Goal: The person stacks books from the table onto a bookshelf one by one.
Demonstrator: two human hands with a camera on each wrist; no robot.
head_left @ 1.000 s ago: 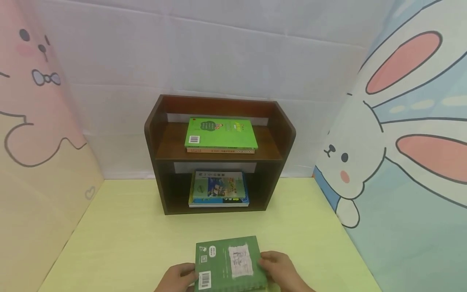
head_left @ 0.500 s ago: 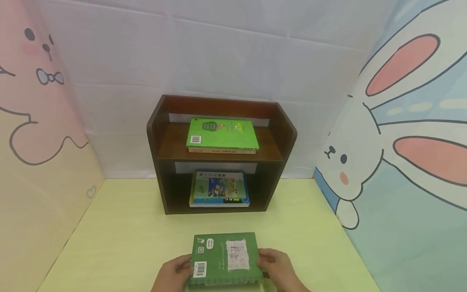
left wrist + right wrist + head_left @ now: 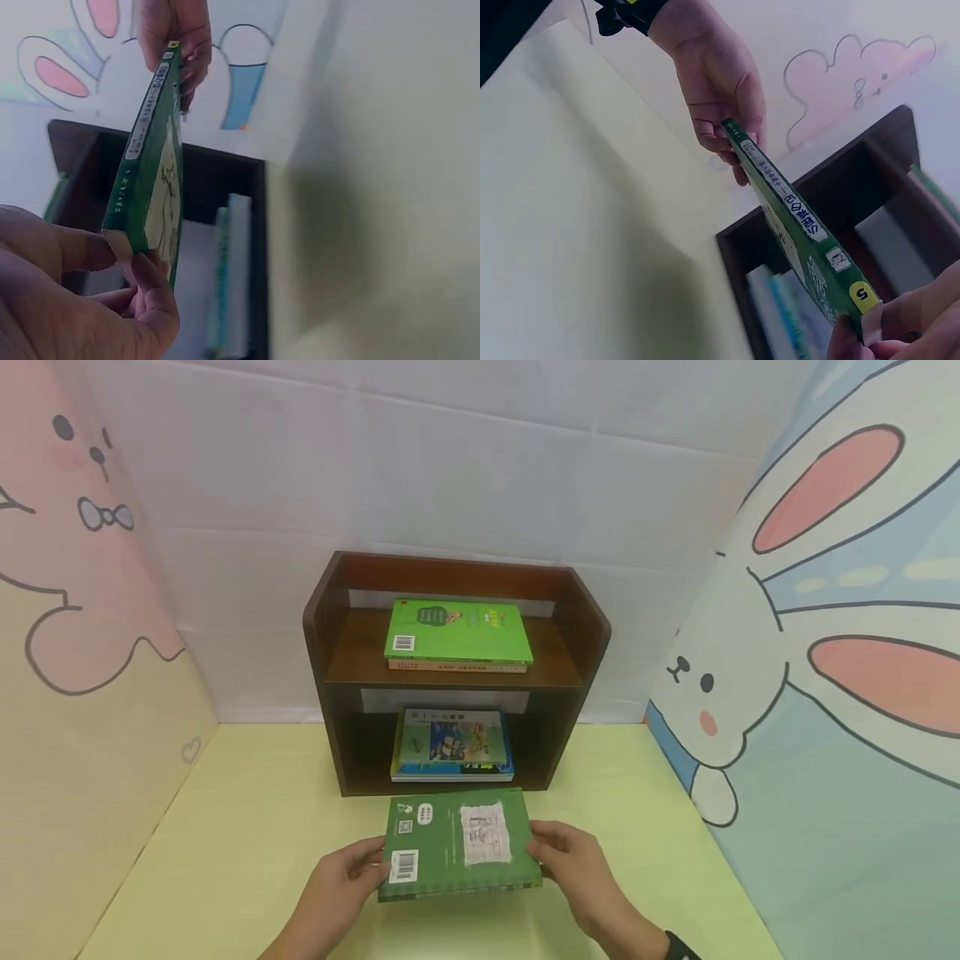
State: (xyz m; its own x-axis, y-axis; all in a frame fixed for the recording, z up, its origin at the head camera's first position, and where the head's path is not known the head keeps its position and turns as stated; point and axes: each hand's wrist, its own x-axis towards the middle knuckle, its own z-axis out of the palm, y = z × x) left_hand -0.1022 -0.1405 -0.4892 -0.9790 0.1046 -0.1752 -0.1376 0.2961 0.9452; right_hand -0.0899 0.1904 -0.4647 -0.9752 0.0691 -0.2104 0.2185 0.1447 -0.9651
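Observation:
A green book [image 3: 442,847] with a barcode and a pale picture on its cover is held above the table, just in front of the shelf. My left hand [image 3: 341,877] pinches its left edge, thumb on top. The right hand [image 3: 573,864] grips the right edge the same way. In the left wrist view the spine of the green book [image 3: 142,139] faces the camera, with my left hand [image 3: 90,292] at its near end. A yellow label with a 5 marks the spine in the right wrist view, close to my right hand [image 3: 922,322].
A dark brown two-tier shelf [image 3: 318,681] stands at the back of the pale yellow table [image 3: 247,827]. Bright green books [image 3: 461,631] lie flat on its upper tier, and a stack of books [image 3: 450,747] lies on the lower one. Cartoon-printed cloth [image 3: 840,760] borders the sides.
Both hands have carried the green book forward, away from the body and closer to the shelf, and it now hangs clear of the table. The shelved books have not moved.

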